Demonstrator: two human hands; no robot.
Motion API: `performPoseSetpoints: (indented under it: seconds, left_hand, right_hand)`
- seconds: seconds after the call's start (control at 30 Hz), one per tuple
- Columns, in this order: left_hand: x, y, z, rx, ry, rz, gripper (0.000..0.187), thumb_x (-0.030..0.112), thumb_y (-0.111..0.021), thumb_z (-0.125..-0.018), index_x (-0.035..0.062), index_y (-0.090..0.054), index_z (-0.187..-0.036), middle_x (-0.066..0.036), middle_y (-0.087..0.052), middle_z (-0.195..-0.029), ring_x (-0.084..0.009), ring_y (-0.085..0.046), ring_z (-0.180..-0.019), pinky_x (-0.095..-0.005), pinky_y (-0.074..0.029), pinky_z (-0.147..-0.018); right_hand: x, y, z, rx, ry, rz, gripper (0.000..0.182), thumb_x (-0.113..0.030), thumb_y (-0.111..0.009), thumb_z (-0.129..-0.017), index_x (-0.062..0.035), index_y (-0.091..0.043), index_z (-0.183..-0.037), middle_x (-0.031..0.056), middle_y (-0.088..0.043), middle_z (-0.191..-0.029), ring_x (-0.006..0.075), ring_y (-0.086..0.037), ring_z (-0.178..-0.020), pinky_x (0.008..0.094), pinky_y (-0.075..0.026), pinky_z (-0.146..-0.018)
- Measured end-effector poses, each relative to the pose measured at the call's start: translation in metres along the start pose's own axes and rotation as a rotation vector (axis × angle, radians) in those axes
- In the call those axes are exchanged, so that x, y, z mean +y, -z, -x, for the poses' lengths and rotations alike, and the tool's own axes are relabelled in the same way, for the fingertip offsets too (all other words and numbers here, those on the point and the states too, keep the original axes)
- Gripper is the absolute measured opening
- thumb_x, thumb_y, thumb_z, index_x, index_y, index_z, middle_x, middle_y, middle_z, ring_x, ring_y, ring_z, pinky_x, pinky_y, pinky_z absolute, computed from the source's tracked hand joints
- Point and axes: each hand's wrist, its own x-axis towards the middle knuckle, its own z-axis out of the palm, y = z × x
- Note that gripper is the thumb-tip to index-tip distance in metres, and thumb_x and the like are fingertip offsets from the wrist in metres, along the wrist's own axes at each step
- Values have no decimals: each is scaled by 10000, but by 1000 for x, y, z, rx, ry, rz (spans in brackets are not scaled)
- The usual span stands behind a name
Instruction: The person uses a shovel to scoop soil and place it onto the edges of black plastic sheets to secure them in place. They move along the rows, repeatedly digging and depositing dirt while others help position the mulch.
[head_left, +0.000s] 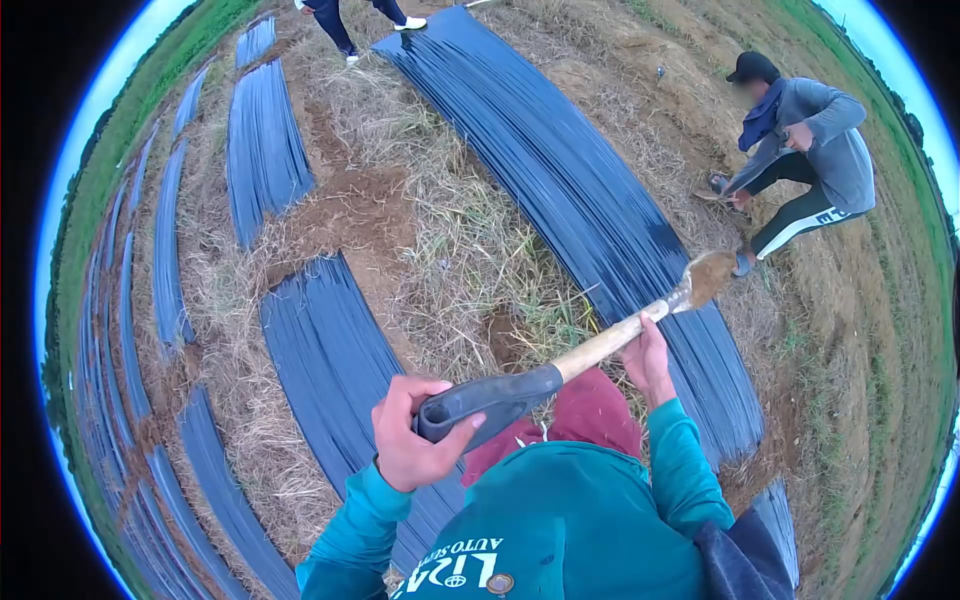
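A shovel (pixel 607 345) with a wooden shaft and a black plastic D-handle lies across in front of my body. My left hand (pixel 422 432) is wrapped round the black handle at its end. Farther along, my right hand (pixel 648 358) grips the wooden shaft from below, close to the blade. The shovel blade (pixel 708 279) points right, carries brown soil, and overlaps the far edge of a black plastic-covered bed (pixel 600 215) in this view.
A person (pixel 815 150) in a grey top and black cap bends beyond the bed at right, holding a tool. Another person's legs (pixel 345 20) show at top left. More plastic-covered beds (pixel 325 350) run at left, with dry grass (pixel 470 220) and bare soil (pixel 365 215) between.
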Motion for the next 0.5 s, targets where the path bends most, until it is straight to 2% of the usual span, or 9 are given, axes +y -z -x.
performPoseSetpoints:
  seconds: [0.07,0.1,0.17,0.2,0.3,0.4,0.43,0.47,0.5]
  left_hand:
    - [26,7,-19,19,-103,-71,378,92,-846,-740,15,-524,-925,-88,-666,-760,-181,-673,-685,-290,-505,-601]
    - [17,8,-33,-94,-10,-208,375,134,-851,-741,20,-532,-901,-87,-646,-733,-214,-657,-664,-306,-493,-595]
    - [-23,9,-60,-326,162,-494,385,219,-863,-742,29,-547,-854,-85,-607,-680,-281,-626,-620,-339,-467,-583]
    - [-73,-2,-67,-292,40,-570,413,313,-859,-725,35,-566,-811,-106,-591,-664,-361,-599,-658,-409,-449,-623]
    - [-188,-31,-96,-269,-83,-733,308,240,-821,-737,61,-581,-812,-115,-643,-701,-351,-638,-756,-439,-444,-721]
    - [-241,-15,-149,-212,-55,-846,276,166,-809,-693,65,-595,-836,-129,-666,-746,-354,-642,-752,-439,-449,-707]
    - [-244,3,-171,-168,20,-850,302,148,-804,-655,57,-594,-853,-134,-667,-733,-357,-649,-762,-435,-457,-743]
    - [-250,28,-188,-182,131,-985,288,184,-806,-697,45,-608,-854,-165,-676,-751,-384,-646,-726,-447,-478,-704]
    - [-243,51,-201,78,287,-806,250,179,-788,-775,11,-639,-885,-140,-667,-693,-321,-632,-588,-410,-479,-590]
  right_hand:
    - [-2,-56,-40,-150,-110,282,317,-325,-501,-1023,-18,-537,-1095,144,-673,-996,256,-672,-908,409,-540,-816]
    - [0,-69,-60,-197,-183,492,292,-316,-536,-1014,-33,-554,-1083,121,-684,-968,241,-687,-885,386,-554,-774]
    - [23,-113,-82,-233,-64,921,243,-275,-557,-1009,-36,-574,-1052,99,-693,-888,196,-688,-777,340,-549,-701]
    - [33,-130,-90,-251,-35,1025,214,-248,-562,-1004,-38,-582,-1039,93,-694,-877,178,-684,-783,329,-541,-701]
    - [57,-160,-115,-321,-11,1262,164,-191,-556,-989,-33,-600,-1005,85,-693,-842,158,-676,-749,321,-528,-677]
    - [72,-141,-162,-350,-54,1433,163,-192,-565,-972,-38,-619,-973,87,-688,-837,163,-672,-715,329,-531,-653]
    - [74,-127,-180,-317,1,1505,165,-189,-562,-964,-36,-625,-962,95,-689,-837,166,-669,-703,331,-530,-635]
    - [75,-111,-197,-287,56,1570,168,-185,-560,-955,-33,-630,-950,102,-689,-837,169,-667,-690,332,-530,-618]
    - [72,-99,-214,-197,-49,1499,178,-190,-555,-952,-31,-635,-946,110,-689,-828,170,-665,-682,328,-530,-606]
